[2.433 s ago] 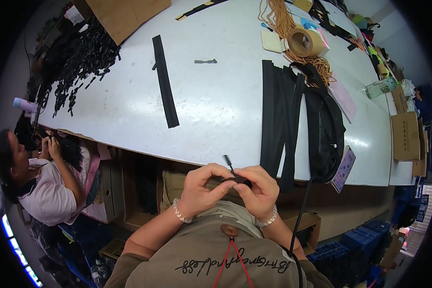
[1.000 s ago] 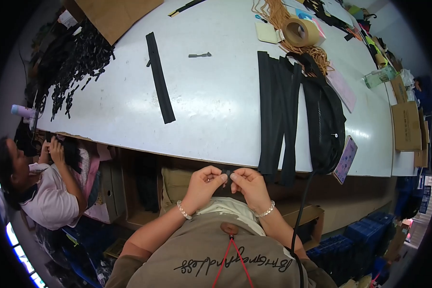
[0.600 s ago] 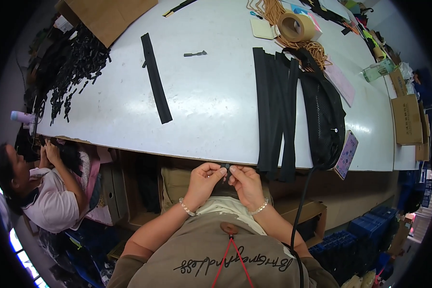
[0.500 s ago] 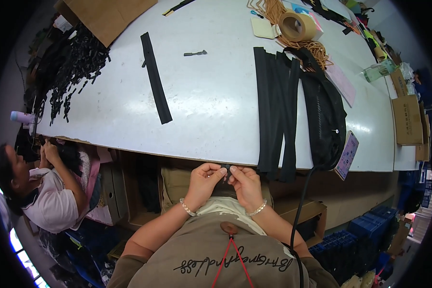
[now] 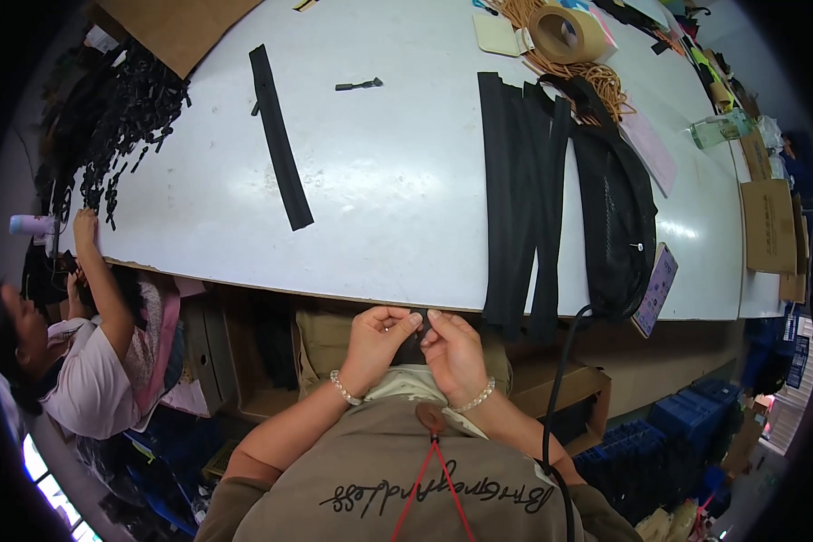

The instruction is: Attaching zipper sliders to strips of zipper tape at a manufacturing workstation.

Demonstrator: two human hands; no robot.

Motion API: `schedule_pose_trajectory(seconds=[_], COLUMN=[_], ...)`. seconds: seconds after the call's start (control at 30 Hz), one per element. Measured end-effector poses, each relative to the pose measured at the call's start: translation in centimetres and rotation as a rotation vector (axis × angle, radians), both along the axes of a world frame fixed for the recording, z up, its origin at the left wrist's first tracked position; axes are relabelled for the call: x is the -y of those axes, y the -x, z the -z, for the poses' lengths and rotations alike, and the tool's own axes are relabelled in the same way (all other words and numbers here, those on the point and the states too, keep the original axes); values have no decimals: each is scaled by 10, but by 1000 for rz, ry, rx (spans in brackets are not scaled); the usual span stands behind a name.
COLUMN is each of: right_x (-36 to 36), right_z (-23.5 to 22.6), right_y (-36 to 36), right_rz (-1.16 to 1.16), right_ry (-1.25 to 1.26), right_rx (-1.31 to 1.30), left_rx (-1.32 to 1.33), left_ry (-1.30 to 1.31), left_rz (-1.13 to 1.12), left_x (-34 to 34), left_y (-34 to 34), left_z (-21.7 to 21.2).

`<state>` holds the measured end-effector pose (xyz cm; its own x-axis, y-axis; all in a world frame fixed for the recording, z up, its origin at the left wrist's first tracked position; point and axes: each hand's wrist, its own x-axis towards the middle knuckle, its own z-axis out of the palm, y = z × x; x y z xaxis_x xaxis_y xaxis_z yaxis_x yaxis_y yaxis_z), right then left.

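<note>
At the table's near edge, my left hand [image 5: 380, 348] and my right hand [image 5: 453, 354] are close together in front of my body. Thumbs and fingers of both pinch a dark strip [image 5: 412, 349], which is mostly covered by the fingers; its kind is hard to make out. Beyond them on the white table [image 5: 388, 199] lies a single black zipper strip [image 5: 280, 144] with a small tab on its left side. A small black zipper pull [image 5: 359, 85] rests farther back. Right of my hands, several long black strips [image 5: 506, 199] lie side by side, their near ends over the edge.
A black pouch [image 5: 616, 217] and a phone [image 5: 655, 289] lie at the right. Behind are a tape roll [image 5: 590, 41], tan cord [image 5: 596, 83] and a plastic bottle [image 5: 721, 129]. At far left, a co-worker [image 5: 90, 370] sits by a pile of black pulls [image 5: 131, 117]. A black cable [image 5: 560, 388] hangs near my right arm.
My hands stay pinched together, the right one turned slightly more upright. The co-worker's arm has stretched up to the pile of black pulls. The whole view has shifted a little.
</note>
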<state>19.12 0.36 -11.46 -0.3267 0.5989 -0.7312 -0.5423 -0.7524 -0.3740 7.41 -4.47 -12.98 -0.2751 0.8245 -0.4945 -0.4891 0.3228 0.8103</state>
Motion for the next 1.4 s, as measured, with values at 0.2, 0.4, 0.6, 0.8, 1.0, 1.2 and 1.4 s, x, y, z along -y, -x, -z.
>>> schedule_pose_trajectory(seconds=[0.2, 0.4, 0.6, 0.8, 1.0, 1.2, 1.4], right_x=[-6, 0, 0, -1, -2, -4, -4], right_z=[6, -14, -18, -20, -31, -39, -37], right_y=[-18, -28, -30, -31, -29, -29, -31], right_rz=[-233, -257, -250, -279, -299, -369, -398], right_ry=[-143, -549, -825, -904, -796, -718, -836], right_rx=[-74, -64, 19, 54, 74, 193, 235], left_rx=[56, -129, -295, -358, -181, -226, -360], left_ry=[-87, -237, -493, -575, -303, -186, -282], left_rz=[-9, -12, 41, 66, 91, 235, 194], left_x=[5, 14, 14, 15, 15, 15, 14], left_y=[-2, -4, -1, 1, -3, -1, -2], left_z=[-8, -31, -31, -30, -39, -42, -45])
